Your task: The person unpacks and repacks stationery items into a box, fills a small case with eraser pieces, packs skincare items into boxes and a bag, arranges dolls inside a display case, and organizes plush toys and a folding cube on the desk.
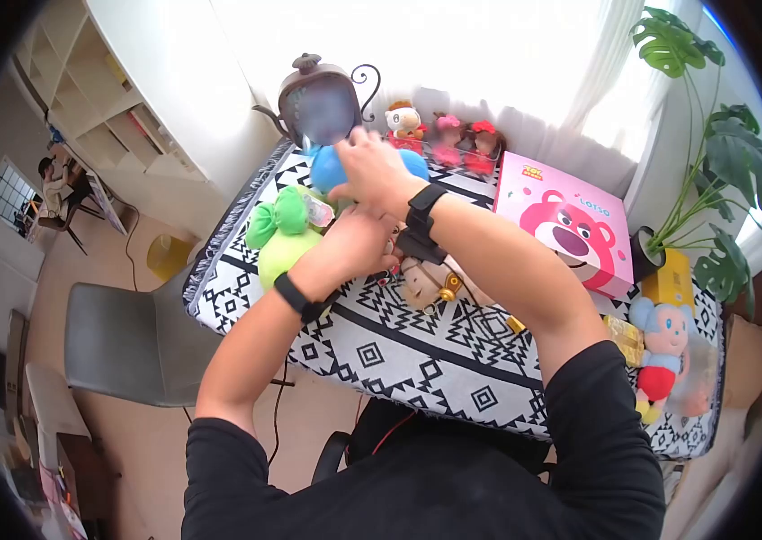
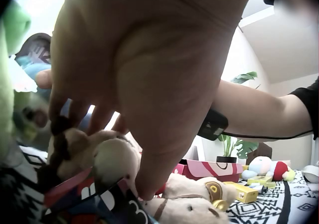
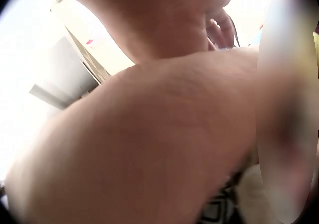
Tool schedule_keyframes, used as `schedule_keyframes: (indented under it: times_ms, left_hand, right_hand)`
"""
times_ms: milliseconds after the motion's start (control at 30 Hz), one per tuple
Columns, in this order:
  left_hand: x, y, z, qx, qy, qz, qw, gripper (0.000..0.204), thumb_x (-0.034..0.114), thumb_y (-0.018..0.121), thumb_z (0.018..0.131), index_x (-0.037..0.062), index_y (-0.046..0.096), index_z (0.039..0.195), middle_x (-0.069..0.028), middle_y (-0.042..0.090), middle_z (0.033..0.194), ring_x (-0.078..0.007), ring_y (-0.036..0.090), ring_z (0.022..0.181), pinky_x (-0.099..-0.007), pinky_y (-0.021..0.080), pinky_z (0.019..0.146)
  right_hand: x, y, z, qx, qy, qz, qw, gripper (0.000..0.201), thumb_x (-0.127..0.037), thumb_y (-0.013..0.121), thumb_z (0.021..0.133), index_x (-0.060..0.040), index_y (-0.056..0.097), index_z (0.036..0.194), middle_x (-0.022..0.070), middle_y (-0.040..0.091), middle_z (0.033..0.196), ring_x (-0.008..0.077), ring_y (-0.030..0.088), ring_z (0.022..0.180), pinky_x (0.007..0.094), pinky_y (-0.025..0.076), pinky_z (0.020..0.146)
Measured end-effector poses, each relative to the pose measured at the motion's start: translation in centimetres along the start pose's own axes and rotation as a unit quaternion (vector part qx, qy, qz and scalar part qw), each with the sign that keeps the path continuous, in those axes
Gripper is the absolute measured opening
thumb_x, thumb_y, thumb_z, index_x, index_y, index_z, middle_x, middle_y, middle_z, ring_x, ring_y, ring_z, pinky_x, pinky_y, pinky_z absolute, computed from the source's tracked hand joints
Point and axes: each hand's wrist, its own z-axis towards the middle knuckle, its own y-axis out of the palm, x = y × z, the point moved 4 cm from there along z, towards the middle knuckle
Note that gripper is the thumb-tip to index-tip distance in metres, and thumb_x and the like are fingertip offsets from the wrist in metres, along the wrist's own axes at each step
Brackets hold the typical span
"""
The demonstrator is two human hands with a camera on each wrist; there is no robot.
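My left hand [image 1: 358,241] is beside a green plush toy [image 1: 289,256]. In the left wrist view this hand [image 2: 139,59] bends its fingers and thumb round a beige plush toy [image 2: 117,159], above a dark printed item [image 2: 107,199]. Farther back, my right hand [image 1: 376,171] reaches over a blue rounded object [image 1: 412,165], fingers parted and loosely bent; contact is unclear. The right wrist view shows mostly skin, with some fingers [image 3: 222,32] at the top. Another beige plush with a gold round piece [image 1: 426,283] lies to the right of my left hand.
A dark teapot-shaped piece [image 1: 320,103] stands at the back left. Small dolls [image 1: 448,139] line the window side. A pink bear box [image 1: 565,225], a potted plant [image 1: 646,250] and a blue-eared plush [image 1: 664,333] are on the right. A grey chair [image 1: 125,337] stands left.
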Motion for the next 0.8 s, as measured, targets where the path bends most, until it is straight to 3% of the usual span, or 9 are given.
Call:
schedule_keyframes:
  times_ms: [33,100,167,233,400,467,633,800]
  left_hand:
    - [1.4,-1.0,-1.4,0.077,0.033,0.01,0.996,0.083,0.023,0.098,0.082,0.0035,0.063,0.154,-0.027,0.069,0.146,-0.0489,0.062,0.141,-0.0581,0.047,0.125]
    - [4.4,-3.7,-3.6,0.084,0.018,0.008,0.996,0.079,0.022,0.096,0.085,0.0029,0.063,0.154,-0.0244,0.064,0.156,-0.0467,0.059,0.147,-0.0581,0.045,0.128]
    - [6.8,-5.1,-6.3,0.124,0.046,0.027,0.991,0.08,0.021,0.095,0.086,0.0016,0.061,0.156,-0.0217,0.064,0.157,-0.0435,0.059,0.148,-0.0571,0.044,0.129]
    - [8.0,-5.5,-9.6,0.133,0.033,-0.026,0.99,0.074,0.016,0.096,0.084,0.0007,0.067,0.15,-0.0194,0.069,0.152,-0.0411,0.065,0.142,-0.0535,0.051,0.121]
    - [7.6,-0.4,-15.7,0.187,-0.008,-0.08,0.979,0.059,0.017,0.097,0.083,0.0002,0.075,0.134,-0.0167,0.074,0.138,-0.0384,0.071,0.129,-0.0516,0.056,0.111]
    - [7.2,2.1,-17.5,0.221,-0.041,-0.098,0.969,0.055,0.017,0.098,0.083,0.0005,0.075,0.131,-0.0164,0.075,0.137,-0.0388,0.072,0.125,-0.0516,0.058,0.108]
    - [6.7,5.3,-19.2,0.228,-0.057,-0.108,0.966,0.056,0.02,0.098,0.087,-0.0006,0.075,0.134,-0.0164,0.075,0.138,-0.0387,0.072,0.125,-0.0493,0.059,0.106]
    - [6.6,5.1,-18.7,0.225,-0.067,-0.128,0.964,0.052,0.018,0.098,0.084,-0.0007,0.076,0.127,-0.018,0.076,0.135,-0.0401,0.074,0.119,-0.05,0.061,0.102]
  right_hand:
    - [0.2,1.0,0.4,-0.039,-0.026,0.047,0.998,0.064,-0.042,0.095,0.09,-0.0016,0.077,0.136,0.0257,0.077,0.132,0.0465,0.074,0.127,0.0554,0.062,0.104]
    - [0.8,0.2,-0.3,-0.043,-0.036,0.074,0.996,0.055,-0.041,0.092,0.093,-0.0025,0.08,0.13,0.0242,0.08,0.126,0.044,0.077,0.123,0.0539,0.062,0.103]
    - [1.8,-1.5,-1.5,-0.016,-0.045,0.085,0.995,0.035,-0.035,0.085,0.098,-0.0059,0.086,0.117,0.0196,0.086,0.111,0.0404,0.082,0.109,0.0524,0.064,0.099]
    - [6.0,-2.0,-1.8,-0.023,-0.01,0.069,0.997,0.029,-0.031,0.082,0.1,-0.0059,0.086,0.113,0.0201,0.085,0.106,0.0413,0.082,0.106,0.0541,0.064,0.096]
    - [20.7,-0.2,-2.9,-0.044,0.116,-0.085,0.989,0.022,-0.023,0.078,0.099,-0.003,0.082,0.108,0.0227,0.083,0.109,0.0445,0.08,0.107,0.055,0.064,0.096]
    - [24.0,0.1,-4.1,-0.093,0.152,-0.122,0.976,0.023,-0.021,0.08,0.097,-0.0032,0.081,0.11,0.0234,0.083,0.112,0.0442,0.079,0.111,0.0555,0.063,0.097]
    - [25.3,2.3,-4.4,-0.136,0.17,-0.111,0.97,0.029,-0.023,0.085,0.095,-0.0019,0.081,0.114,0.0234,0.082,0.121,0.0442,0.077,0.122,0.0544,0.062,0.105]
    - [26.3,4.1,-4.1,-0.129,0.156,-0.12,0.972,0.022,-0.018,0.083,0.096,-0.004,0.082,0.113,0.0243,0.083,0.117,0.0461,0.078,0.12,0.0561,0.063,0.104]
